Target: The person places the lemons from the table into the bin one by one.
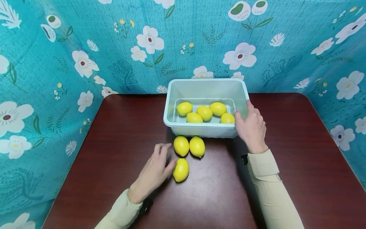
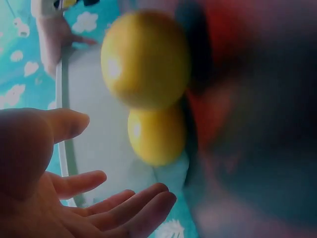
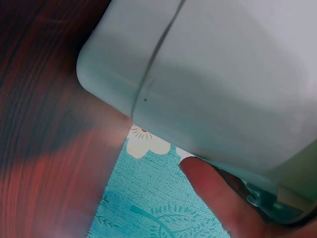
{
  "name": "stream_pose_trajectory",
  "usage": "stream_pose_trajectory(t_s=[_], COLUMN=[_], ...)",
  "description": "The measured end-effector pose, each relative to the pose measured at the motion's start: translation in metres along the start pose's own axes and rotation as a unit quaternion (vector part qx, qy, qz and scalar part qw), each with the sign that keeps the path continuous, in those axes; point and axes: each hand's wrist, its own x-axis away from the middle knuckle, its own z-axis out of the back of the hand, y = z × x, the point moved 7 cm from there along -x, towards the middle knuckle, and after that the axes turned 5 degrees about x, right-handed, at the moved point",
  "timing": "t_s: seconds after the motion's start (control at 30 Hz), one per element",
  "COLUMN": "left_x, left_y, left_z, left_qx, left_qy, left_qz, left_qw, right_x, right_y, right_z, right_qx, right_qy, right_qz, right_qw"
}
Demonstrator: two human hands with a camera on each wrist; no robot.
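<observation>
Three yellow lemons lie on the table in front of a pale plastic bin (image 1: 200, 131): a left one (image 1: 181, 146), a right one (image 1: 197, 147) and a nearer one (image 1: 181, 170). My left hand (image 1: 152, 170) is just left of them, its fingers spread and its thumb right beside the nearest lemon. In the left wrist view that hand (image 2: 94, 193) holds nothing, with a lemon (image 2: 146, 59) in front of it. My right hand (image 1: 253, 127) grips the bin's right rim, thumb over the inside. A right finger (image 3: 213, 188) shows against the bin's outer side (image 3: 208, 99).
Several lemons (image 1: 204, 113) lie on the floor of the bin. The dark red-brown table (image 1: 120, 127) reaches back to a teal flowered cloth (image 1: 194, 35), which also hangs at both sides. The bin stands near the table's back edge.
</observation>
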Motion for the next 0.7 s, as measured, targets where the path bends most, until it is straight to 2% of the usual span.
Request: stream_pose_trajectory(t_s=[0.17, 0.3, 0.47, 0.7], left_x=[0.008, 0.012, 0.016, 0.021], left_y=[0.013, 0.022, 0.026, 0.031], left_z=[-0.016, -0.026, -0.036, -0.047], left_qx=[-0.012, -0.04, -0.084, -0.101], left_qy=[-0.029, -0.041, -0.047, -0.075], left_qz=[-0.029, -0.051, -0.064, -0.082], left_qw=[0.9991, 0.997, 0.9933, 0.9887], right_x=[-0.001, -0.001, 0.0, 0.0], right_y=[0.001, 0.002, 0.002, 0.002], right_z=[0.001, 0.001, 0.0, 0.0], right_qx=[-0.001, -0.002, -0.001, -0.003], right_qy=[0.0, 0.0, -0.003, 0.001], right_qz=[-0.002, -0.006, -0.009, -0.004], right_qw=[1.0, 1.0, 1.0, 1.0])
